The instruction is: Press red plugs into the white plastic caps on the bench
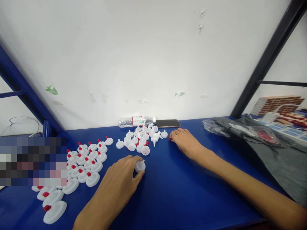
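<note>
Between the thumb and fingers of my left hand (pixel 123 179) is a white nozzle cap (pixel 140 166), its thin spout pointing up and bare of any red tip. My right hand (pixel 184 140) is farther forward on the right, fingers closed together, with a small red tip (pixel 170 139) showing at the fingertips. Just beyond my left hand lies a loose pile of white nozzle caps (pixel 144 137), with some red tips among them. To the left stand several white caps with red tips on their spouts (pixel 93 179), set in rough rows.
A clear plastic bottle (pixel 137 121) lies on its side against the wall, beside a dark phone (pixel 168 123). Grey plastic bags (pixel 254 140) and a power strip (pixel 287 129) are at the right. Rack posts (pixel 263 54) flank the blue table (pixel 182 198).
</note>
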Available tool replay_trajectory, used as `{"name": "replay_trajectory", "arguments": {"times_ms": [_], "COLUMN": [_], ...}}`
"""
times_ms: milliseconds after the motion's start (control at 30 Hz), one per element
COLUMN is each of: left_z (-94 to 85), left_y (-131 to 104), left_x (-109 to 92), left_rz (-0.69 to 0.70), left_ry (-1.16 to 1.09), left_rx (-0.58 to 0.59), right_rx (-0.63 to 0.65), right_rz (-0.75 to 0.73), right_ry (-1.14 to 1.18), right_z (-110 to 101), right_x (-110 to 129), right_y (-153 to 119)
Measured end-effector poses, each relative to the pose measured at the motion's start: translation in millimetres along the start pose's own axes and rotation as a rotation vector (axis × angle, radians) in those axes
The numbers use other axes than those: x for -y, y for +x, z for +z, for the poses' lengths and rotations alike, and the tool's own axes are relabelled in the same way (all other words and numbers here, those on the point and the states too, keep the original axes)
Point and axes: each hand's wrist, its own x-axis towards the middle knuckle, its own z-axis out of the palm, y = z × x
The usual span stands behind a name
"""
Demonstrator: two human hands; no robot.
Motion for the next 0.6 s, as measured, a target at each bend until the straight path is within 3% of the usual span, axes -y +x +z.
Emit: {"name": "replay_trajectory", "arguments": {"times_ms": [267, 600], "left_z": [2.2, 3.4], "left_y": [4, 6], "left_x": [1, 2], "left_rz": [0.013, 0.020], "left_ry": [0.035, 0.044], "left_rx": [0.006, 0.012], "right_rx": [0.003, -0.025], "right_rz": [0.003, 0.044], "right_ry": [0.136, 0.191], "right_z": [7, -1], "right_x": [-19, -22], "right_y": [3, 3]}}
